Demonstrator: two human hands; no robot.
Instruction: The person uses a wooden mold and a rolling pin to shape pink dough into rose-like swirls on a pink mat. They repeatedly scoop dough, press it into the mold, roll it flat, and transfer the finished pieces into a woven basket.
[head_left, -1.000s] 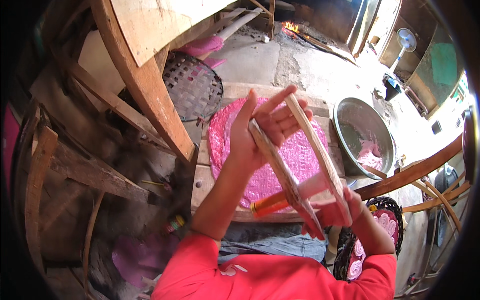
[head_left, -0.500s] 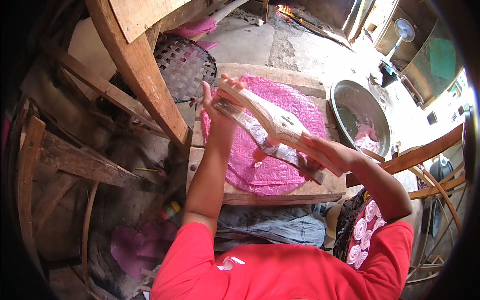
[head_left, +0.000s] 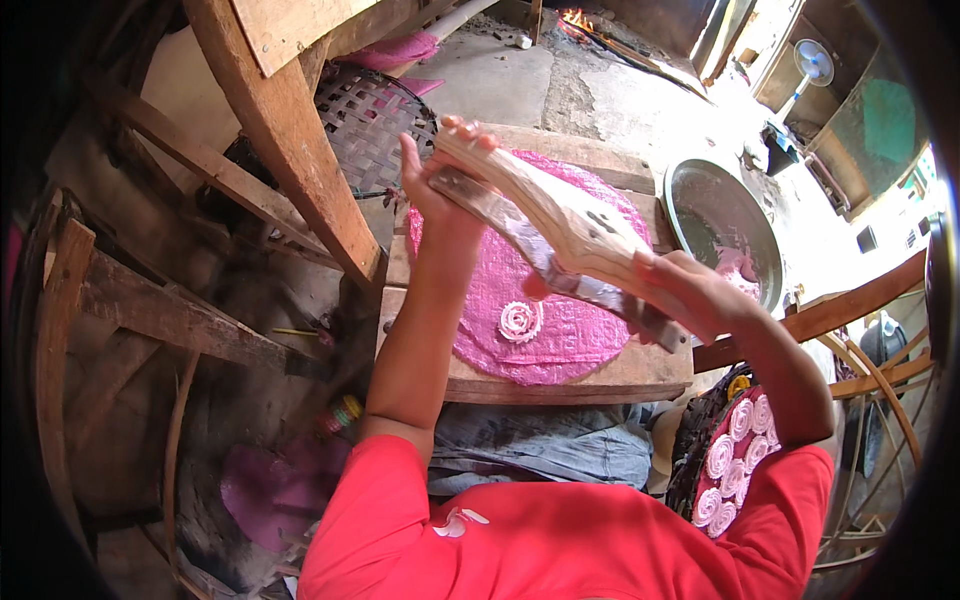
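Note:
Both my hands grip a two-handled wooden press (head_left: 560, 215), a pale carved upper lever over a flatter, darker lower bar, slanting from upper left to lower right. My left hand (head_left: 440, 185) clasps its far left end, thumb sticking up. My right hand (head_left: 695, 298) is wrapped round the near right end. A rounded pinkish part shows under the middle of the press, mostly hidden. Beneath lies a round pink sheet (head_left: 590, 345) on a low wooden table (head_left: 480, 388). One pale pink coiled dough rosette (head_left: 521, 321) rests on the sheet, below and left of the press.
To the right stands a wide metal basin (head_left: 680, 215) with pink dough (head_left: 738, 268) inside. Several finished rosettes (head_left: 720, 455) lie on a tray by my right elbow. A wooden post (head_left: 290, 140) and woven basket (head_left: 370, 125) stand left. A fire (head_left: 576, 20) burns at the back.
A coiled rosette now shows on the sheet where only a small bit of dough was visible under the press. The press has shifted slightly right, still in both hands.

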